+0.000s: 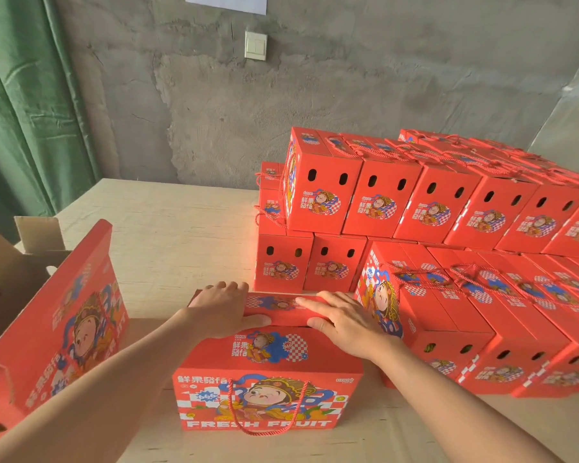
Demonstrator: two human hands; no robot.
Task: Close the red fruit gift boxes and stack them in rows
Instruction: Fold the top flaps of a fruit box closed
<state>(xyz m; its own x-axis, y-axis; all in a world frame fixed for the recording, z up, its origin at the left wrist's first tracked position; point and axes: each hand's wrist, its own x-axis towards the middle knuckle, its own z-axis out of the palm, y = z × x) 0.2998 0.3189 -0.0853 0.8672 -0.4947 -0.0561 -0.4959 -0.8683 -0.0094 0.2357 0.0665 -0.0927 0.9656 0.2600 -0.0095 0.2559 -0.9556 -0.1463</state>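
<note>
Head view looks down on a red gift box (pixel 268 372) standing on a pale wooden table (pixel 168 228). Its near face reads "FRESH FRUIT" in white capitals along the bottom, with four blue Chinese characters beginning 鲜果 at the upper left, a small "GOOD LUCK" mark at the upper right and a cartoon figure in a gold headdress. The same characters and mark repeat on the lid's near half. A red rope handle (pixel 253 432) hangs down that face.

Both hands lie on the far top flap (pixel 281 307) of this box. The left hand (pixel 221 309) rests palm-down at the flap's left end, fingers (pixel 228 289) nearly straight and reaching its far edge, thumb stretched along its near edge. The right hand (pixel 343 324) presses flat at the flap's right end, fingers (pixel 310 304) straight, together and pointing left. Neither hand holds anything.

Just right of this box sits a low row of closed boxes (pixel 482 312); behind it, more closed boxes (pixel 448 208) are stacked two tiers high. Left of it, another red box (pixel 64 315) stands with its lid raised, and a brown carton (pixel 10 262) stands beyond that.
</note>
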